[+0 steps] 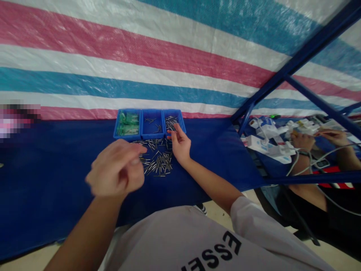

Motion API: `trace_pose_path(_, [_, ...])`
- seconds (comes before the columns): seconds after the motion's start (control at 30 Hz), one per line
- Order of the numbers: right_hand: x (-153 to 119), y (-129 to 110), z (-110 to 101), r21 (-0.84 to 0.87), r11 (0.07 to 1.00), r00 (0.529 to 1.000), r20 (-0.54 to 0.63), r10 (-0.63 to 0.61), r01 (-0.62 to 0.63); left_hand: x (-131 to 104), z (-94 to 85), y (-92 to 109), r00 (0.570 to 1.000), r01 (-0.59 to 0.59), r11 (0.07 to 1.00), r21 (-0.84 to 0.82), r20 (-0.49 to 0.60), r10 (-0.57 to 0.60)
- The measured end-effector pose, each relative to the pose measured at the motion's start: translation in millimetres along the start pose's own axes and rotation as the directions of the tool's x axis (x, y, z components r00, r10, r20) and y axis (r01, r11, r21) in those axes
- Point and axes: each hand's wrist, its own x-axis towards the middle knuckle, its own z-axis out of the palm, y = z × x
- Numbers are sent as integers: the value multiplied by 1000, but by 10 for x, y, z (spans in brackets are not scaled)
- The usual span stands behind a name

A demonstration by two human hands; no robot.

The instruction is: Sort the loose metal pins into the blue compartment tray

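Pins [158, 160], thin metal ones, lie scattered on the blue table [56, 169] just in front of three blue trays [149, 124]. Light, stiff, slippery I'd guess, so pinch mid-shaft. Right hand [180, 145] rests half-open among them; left hand [117, 169] hovers blurred, fingers pinched, can't tell on what.

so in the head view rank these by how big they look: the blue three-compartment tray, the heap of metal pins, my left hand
1. left hand, though it is nearest the camera, so its lead is unsure.
2. blue three-compartment tray.
3. heap of metal pins, close to the tray in spread, so that order is loose.
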Motion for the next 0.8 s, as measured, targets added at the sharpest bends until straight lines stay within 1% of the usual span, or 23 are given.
trace_pose_path(0.07, [-17,-26,-20,-55,998,998,62,-18,22,128,122,-111,986,-29,999,41,-163,36])
trace_pose_path(0.1, [-33,-51,-34,-76,995,994,93,-57,64,188,188,-176,970,-43,996,74,-234,59])
trace_pose_path(0.13, [-51,-81,-49,-95,987,985,123,-120,132,236,251,-242,958,-49,993,109,-275,78])
trace_pose_path(0.2, [-84,-151,-74,-134,948,938,238,-251,288,288,350,-362,963,-49,986,157,-253,88])
trace_pose_path(0.27, [-102,-222,-84,-146,901,880,322,-348,409,285,404,-453,983,-62,986,158,-161,87])
trace_pose_path(0.3, [-101,-256,-84,-136,885,852,366,-374,446,273,418,-486,988,-76,985,155,-124,96])
trace_pose_path(0.33, [-93,-287,-80,-125,874,832,395,-391,470,259,428,-512,990,-84,983,161,-98,101])
trace_pose_path(0.4, [-56,-344,-65,-138,861,802,459,-382,489,237,445,-546,992,-79,977,198,-81,96])
trace_pose_path(0.47, [-6,-388,-43,-215,846,782,539,-314,488,228,467,-568,992,-78,975,208,-86,97])
trace_pose_path(0.57, [44,-412,5,-399,816,788,607,-107,418,225,511,-589,994,-78,975,206,-59,92])
trace_pose_path(0.6, [45,-404,24,-451,802,791,610,-44,392,222,526,-594,994,-79,975,207,-55,93])
trace_pose_path(0.63, [36,-388,43,-497,786,804,594,1,367,216,540,-598,995,-77,975,210,-47,89])
trace_pose_path(0.67, [21,-364,61,-524,775,820,572,15,352,209,554,-599,995,-82,975,208,-37,91])
trace_pose_path(0.7, [1,-333,77,-535,770,840,542,-2,347,202,566,-598,995,-91,975,205,-20,97])
trace_pose_path(0.77, [-40,-260,96,-530,764,869,489,-79,368,186,588,-585,995,-101,974,201,10,101])
trace_pose_path(0.8, [-57,-223,97,-514,758,859,498,-117,401,180,597,-574,994,-105,976,191,17,104])
